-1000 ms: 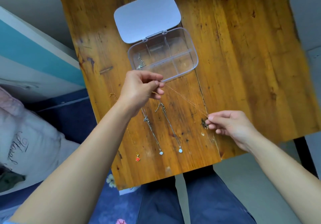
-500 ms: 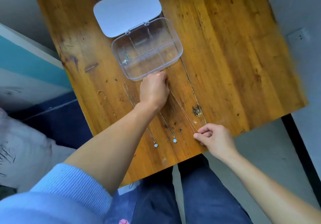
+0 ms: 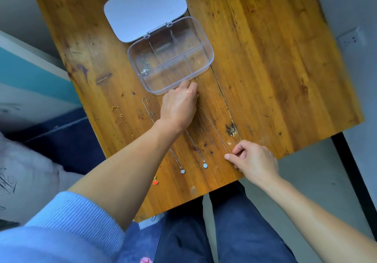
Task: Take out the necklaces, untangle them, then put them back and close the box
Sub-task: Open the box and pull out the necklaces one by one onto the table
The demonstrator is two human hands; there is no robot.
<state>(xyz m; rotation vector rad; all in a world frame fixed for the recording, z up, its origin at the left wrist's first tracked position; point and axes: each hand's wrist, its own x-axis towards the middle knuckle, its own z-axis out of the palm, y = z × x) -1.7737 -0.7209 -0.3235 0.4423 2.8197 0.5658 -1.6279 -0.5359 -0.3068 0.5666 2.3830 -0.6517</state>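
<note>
We pinch the thin necklace (image 3: 214,129) flat: left hand (image 3: 179,105) curled against the clear box (image 3: 211,57), right hand (image 3: 252,161) at the table (image 3: 265,58) edge.

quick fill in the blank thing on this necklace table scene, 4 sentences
1. The lid of the clear box is ___.
2. Inside the box lies ___ silver chain.
3. The pendant nearest the near edge of the table is ___.
4. The thin chain stretches ___ the left hand and the right hand.
Missing words: open; one; red; between.
</note>
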